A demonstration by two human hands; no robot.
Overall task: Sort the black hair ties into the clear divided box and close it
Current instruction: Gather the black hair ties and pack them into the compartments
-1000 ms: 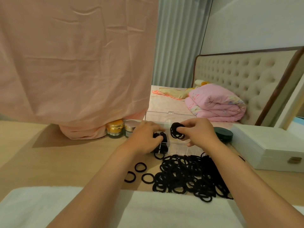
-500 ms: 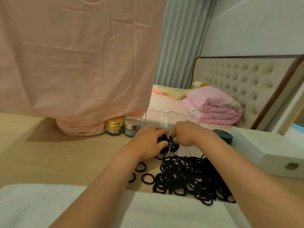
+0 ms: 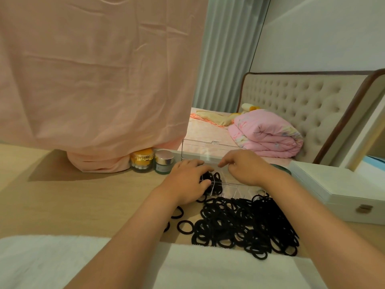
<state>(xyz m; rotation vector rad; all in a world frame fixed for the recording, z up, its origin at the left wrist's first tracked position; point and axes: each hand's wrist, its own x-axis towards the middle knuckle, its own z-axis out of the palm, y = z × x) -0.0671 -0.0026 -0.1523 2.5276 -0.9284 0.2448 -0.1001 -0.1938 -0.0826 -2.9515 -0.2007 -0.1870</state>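
On the pale wooden worktop [image 3: 83, 195], my left hand [image 3: 187, 182] lies bent-fingered over black elastic hair ties [image 3: 215, 177] in the left end of the open clear plastic divided box [image 3: 239, 188], my right hand [image 3: 243, 167] over its back rim, though I cannot tell whether either set of fingers grips anything.

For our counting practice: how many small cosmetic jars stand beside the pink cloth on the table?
2. The gold jar sits against the pink cloth; the pink-lidded jar stands just right of it. More may hide under the cloth.
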